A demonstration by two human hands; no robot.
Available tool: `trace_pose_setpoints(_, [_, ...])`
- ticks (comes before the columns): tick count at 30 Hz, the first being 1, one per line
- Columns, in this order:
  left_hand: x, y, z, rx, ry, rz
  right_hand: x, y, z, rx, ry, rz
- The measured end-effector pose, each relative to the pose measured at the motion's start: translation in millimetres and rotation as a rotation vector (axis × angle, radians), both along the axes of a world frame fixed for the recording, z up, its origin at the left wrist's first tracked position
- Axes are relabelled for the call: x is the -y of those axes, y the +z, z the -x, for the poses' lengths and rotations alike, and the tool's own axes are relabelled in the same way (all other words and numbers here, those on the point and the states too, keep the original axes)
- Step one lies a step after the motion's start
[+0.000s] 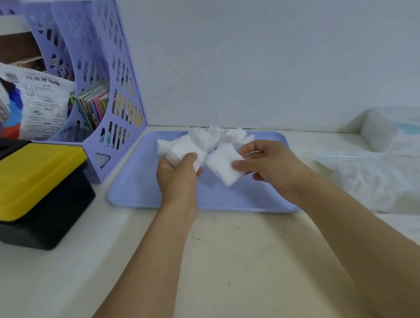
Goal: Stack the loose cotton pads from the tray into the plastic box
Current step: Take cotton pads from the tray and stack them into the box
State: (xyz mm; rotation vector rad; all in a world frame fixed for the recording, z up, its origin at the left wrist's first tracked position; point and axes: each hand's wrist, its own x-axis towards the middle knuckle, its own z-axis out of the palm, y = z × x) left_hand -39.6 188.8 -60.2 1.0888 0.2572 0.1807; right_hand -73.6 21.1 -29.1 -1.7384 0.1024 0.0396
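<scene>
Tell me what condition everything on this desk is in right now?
left hand: gripping a stack of pads
right hand: pinching a single pad
loose pads: heaped at the tray's far edge
tray: flat on the desk, partly bare
toolbox: lid closed
plastic box: open, some pads inside

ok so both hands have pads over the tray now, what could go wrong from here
1. The left hand grips a small stack of pads by one edge; the loose pads could fan out or slip back onto the tray.
2. The right hand pinches a single pad at its corner, so it may fold while being added.
3. The plastic box sits off to the right beside a crinkly bag, so pads could drop on the way over.
</scene>
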Motion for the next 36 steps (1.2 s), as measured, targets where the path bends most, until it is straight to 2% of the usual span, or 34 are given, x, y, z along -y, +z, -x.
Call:
trace_pose_setpoints(3, [17.1, 4.7, 15.2, 0.037, -0.287, 0.008, 20.8, 10.3, 35.6, 0.099, 0.107, -0.201])
trace_pose_setpoints(5, [30.2, 7.1, 26.1, 0.059, -0.419, -0.057, 32.0, 13.4, 55.1, 0.114, 0.145, -0.348])
trace_pose_setpoints(7, [42.5, 8.5, 38.2, 0.094, -0.519, -0.099, 40.1, 12.9, 68.8, 0.089, 0.121, -0.501])
trace_pose_setpoints(9, [52.6, 10.0, 53.6, 0.137, -0.576, -0.125, 44.5, 9.5, 73.7, 0.044, 0.058, -0.564])
trace_pose_setpoints(11, [61.7, 11.0, 69.3, 0.166, -0.574, -0.165, 46.9, 5.6, 75.1, 0.036, 0.009, -0.476])
trace_pose_setpoints(14, [67.0, 9.8, 77.3, 0.203, -0.447, -0.226, 46.7, 4.0, 76.1, 0.097, -0.021, -0.304])
trace_pose_setpoints(16, [66.3, 9.8, 75.0, 0.258, -0.362, -0.307, 46.5, 4.9, 77.1, 0.137, -0.004, -0.271])
trace_pose_setpoints(19, [66.3, 10.7, 75.8, 0.298, -0.365, -0.379, 46.7, 1.9, 76.6, 0.166, 0.028, -0.252])
trace_pose_setpoints(23, [68.2, 10.3, 77.4, 0.228, -0.470, -0.273, 48.9, 1.3, 75.1, 0.218, -0.047, -0.195])
trace_pose_setpoints(27, [69.8, 9.7, 73.4, 0.147, -0.485, -0.151, 47.7, 0.6, 74.8, 0.302, -0.136, -0.118])
trace_pose_setpoints(32, [72.8, 8.8, 75.0, 0.162, -0.505, -0.032, 40.3, -2.9, 74.6, 0.415, -0.255, -0.034])
trace_pose_setpoints(36, [75.7, 11.7, 80.0, 0.149, -0.512, 0.080, 36.6, -4.9, 74.5, 0.405, -0.289, -0.026])
